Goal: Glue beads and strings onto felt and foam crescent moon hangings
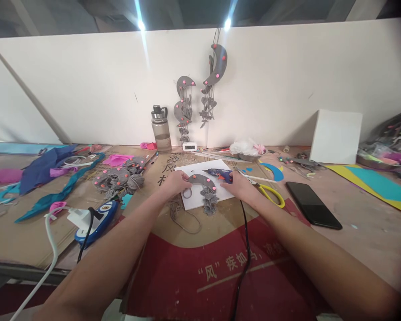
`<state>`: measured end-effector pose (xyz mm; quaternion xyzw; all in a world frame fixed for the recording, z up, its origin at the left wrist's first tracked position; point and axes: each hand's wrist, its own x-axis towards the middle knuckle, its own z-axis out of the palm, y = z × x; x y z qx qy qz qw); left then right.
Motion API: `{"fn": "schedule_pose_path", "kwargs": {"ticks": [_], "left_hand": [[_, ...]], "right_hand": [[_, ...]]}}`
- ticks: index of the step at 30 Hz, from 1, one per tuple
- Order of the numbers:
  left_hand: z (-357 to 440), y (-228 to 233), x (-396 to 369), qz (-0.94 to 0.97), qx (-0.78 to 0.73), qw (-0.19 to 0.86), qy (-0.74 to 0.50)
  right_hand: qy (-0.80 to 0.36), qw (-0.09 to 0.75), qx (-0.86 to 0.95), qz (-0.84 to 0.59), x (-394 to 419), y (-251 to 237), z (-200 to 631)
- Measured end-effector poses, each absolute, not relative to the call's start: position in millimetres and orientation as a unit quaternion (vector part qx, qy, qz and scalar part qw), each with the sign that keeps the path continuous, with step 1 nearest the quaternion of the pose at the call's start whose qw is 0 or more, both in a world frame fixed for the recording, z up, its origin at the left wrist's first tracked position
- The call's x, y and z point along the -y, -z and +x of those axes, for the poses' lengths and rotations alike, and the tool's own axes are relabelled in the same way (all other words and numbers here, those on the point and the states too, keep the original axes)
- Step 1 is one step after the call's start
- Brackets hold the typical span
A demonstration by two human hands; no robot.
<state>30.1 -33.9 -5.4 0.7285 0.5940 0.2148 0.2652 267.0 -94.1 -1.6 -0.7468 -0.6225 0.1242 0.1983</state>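
A: What are we pinching in our left grip [178, 183]?

B: We're pinching the left end of the grey crescent [200, 179]; it's arching between our two grips, over the white sheet [192, 201].

A: And our right grip [237, 185]?

B: We're clasping the glue gun [219, 174] there, and its nozzle is pointing toward our left grip, just beyond the crescent.

A: What's trailing from the crescent?

B: Grey frills [210, 201] are hanging off its right end, between our grips and nearer us. String [191, 232] is looping nearer us than the left grip.

A: And rightward?

B: Yellow-handled scissors [274, 195] are lying just beside the right grip; the phone [312, 205] is resting farther right on the counter [367, 249].
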Motion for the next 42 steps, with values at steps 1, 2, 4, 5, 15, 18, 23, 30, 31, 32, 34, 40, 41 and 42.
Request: {"fn": "schedule_pose_path", "kwargs": {"ticks": [1,2,4,5,15,18,23,30,31,32,34,40,41,42], "left_hand": [[29,5,34,0.721,-0.59,0.285,-0.226],[28,5,34,0.713,-0.585,0.305,-0.237],[26,4,36,0.697,-0.578,0.341,-0.255],[26,3,37,0.69,-0.574,0.355,-0.261],[27,0,44,0.69,-0.542,0.383,-0.289],[25,1,43,0.695,-0.525,0.387,-0.303],[22,2,40,0.705,-0.474,0.415,-0.326],[18,-5,40,0.739,-0.431,0.403,-0.327],[18,-6,41,0.74,-0.427,0.405,-0.326],[18,-7,41,0.74,-0.424,0.408,-0.325],[17,-8,42,0.741,-0.418,0.412,-0.326],[17,-12,43,0.743,-0.376,0.443,-0.333],[17,-14,44,0.741,-0.367,0.451,-0.336],[17,-16,44,0.74,-0.358,0.459,-0.338]], "right_hand": [[-0.118,0.202,0.627,-0.743,96,2,266],[-0.112,0.203,0.632,-0.74,98,2,266],[-0.098,0.198,0.64,-0.736,101,2,263],[-0.095,0.195,0.643,-0.735,102,3,262],[0.028,0.294,0.708,-0.641,96,5,247],[-0.049,0.291,0.725,-0.622,90,-6,239],[-0.156,0.27,0.71,-0.631,86,-17,233],[-0.219,0.264,0.685,-0.643,83,-17,235],[-0.231,0.276,0.678,-0.641,82,-17,235],[-0.243,0.288,0.673,-0.637,82,-17,236],[-0.269,0.306,0.66,-0.631,83,-19,237],[-0.391,0.36,0.598,-0.6,86,-24,243],[-0.41,0.377,0.587,-0.588,86,-24,244],[-0.424,0.392,0.579,-0.575,87,-25,245]]}}
